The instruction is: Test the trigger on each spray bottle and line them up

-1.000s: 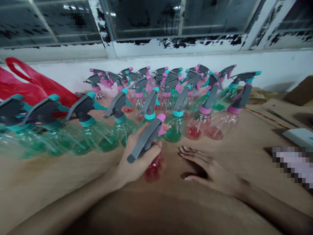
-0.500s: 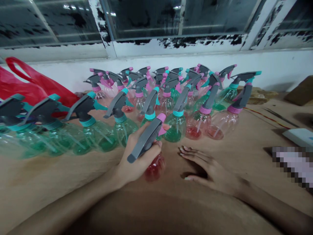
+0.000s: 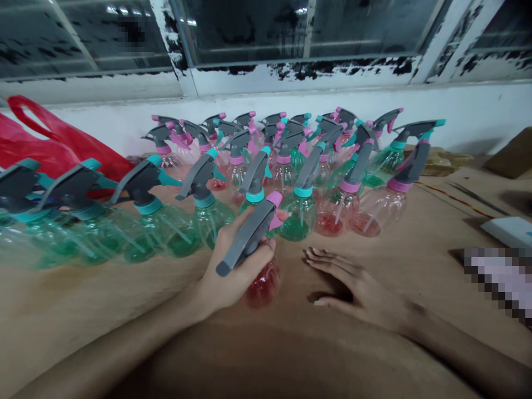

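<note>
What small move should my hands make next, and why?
I'd probably bring the right hand across to steady the base of the red spray bottle. The left hand alone grips it just under its grey spray head, while the right hand holds nothing and sits close by, over the table.

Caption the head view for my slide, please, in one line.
Left grip around a red spray bottle, right grip on the brown table, more spray bottles beyond.

dark windows (image 3: 245, 33), reflected lights (image 3: 118, 10), white wall (image 3: 453, 108), brown tabletop (image 3: 428, 260)
</note>
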Demonstrator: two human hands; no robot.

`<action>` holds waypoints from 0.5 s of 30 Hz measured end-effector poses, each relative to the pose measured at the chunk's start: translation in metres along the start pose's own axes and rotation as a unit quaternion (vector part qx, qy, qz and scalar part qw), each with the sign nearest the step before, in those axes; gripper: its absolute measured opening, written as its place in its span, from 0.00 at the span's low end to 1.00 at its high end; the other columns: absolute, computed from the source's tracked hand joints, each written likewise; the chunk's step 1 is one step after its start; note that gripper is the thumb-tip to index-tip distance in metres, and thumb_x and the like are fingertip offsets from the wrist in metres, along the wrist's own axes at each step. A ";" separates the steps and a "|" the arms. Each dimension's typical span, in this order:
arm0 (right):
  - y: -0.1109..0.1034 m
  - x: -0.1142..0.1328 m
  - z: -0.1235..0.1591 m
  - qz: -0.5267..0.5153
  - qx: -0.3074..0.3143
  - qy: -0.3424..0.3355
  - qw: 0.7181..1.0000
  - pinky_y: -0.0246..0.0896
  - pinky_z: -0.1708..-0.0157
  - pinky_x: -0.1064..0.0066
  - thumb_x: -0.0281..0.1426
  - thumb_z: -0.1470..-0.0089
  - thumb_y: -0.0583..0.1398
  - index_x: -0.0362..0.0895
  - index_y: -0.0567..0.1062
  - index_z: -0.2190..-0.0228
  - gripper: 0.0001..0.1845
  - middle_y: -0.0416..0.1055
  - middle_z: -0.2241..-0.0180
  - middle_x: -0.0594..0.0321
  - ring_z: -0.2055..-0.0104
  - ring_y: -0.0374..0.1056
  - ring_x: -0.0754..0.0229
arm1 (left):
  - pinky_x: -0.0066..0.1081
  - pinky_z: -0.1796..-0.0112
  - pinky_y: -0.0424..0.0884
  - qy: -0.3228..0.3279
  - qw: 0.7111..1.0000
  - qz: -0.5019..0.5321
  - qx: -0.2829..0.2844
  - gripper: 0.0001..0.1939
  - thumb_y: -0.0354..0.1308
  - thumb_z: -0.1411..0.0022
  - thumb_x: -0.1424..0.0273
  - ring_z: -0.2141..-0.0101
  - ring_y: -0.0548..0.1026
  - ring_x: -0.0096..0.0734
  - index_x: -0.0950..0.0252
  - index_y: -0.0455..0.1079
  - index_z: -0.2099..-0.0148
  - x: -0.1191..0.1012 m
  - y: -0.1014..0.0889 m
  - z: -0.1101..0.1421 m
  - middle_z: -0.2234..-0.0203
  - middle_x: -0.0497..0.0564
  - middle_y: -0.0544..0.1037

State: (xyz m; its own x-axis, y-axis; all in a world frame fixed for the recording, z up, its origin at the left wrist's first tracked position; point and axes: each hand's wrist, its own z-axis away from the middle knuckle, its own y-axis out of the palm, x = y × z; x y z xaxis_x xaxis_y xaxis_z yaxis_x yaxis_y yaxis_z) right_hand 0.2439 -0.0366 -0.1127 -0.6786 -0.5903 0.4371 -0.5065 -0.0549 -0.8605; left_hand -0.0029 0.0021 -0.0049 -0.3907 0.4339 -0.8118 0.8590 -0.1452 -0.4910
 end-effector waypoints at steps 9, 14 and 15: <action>-0.001 0.000 -0.001 0.002 0.009 0.004 1.000 0.52 0.41 0.55 0.43 0.47 0.59 0.49 0.56 0.41 0.35 0.58 0.40 0.59 0.38 0.52 0.54 | 0.28 0.74 0.66 -0.039 0.998 0.043 0.000 0.01 0.53 0.46 0.69 0.77 0.69 0.28 0.60 0.63 0.69 0.005 0.000 0.002 0.78 0.43 0.68; -0.001 0.001 -0.001 0.002 0.008 0.006 1.000 0.52 0.41 0.56 0.43 0.47 0.59 0.49 0.56 0.41 0.35 0.58 0.40 0.60 0.38 0.52 0.55 | 0.26 0.77 0.64 -0.015 0.999 0.029 0.015 0.01 0.52 0.46 0.71 0.79 0.66 0.26 0.60 0.64 0.69 0.004 -0.002 0.000 0.79 0.43 0.66; -0.001 0.001 -0.001 0.002 0.007 0.006 1.000 0.52 0.41 0.56 0.43 0.47 0.59 0.49 0.56 0.41 0.35 0.58 0.40 0.60 0.38 0.52 0.55 | 0.27 0.77 0.64 -0.013 1.000 0.024 0.013 0.01 0.53 0.47 0.71 0.79 0.66 0.26 0.60 0.64 0.69 0.005 -0.002 0.000 0.79 0.43 0.67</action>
State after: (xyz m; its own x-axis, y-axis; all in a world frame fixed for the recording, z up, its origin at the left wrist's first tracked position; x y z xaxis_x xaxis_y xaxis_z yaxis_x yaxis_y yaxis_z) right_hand 0.2434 -0.0367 -0.1107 -0.6870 -0.5806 0.4370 -0.4969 -0.0636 -0.8655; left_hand -0.0068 0.0045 -0.0079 -0.3582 0.4021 -0.8426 0.8683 -0.1881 -0.4589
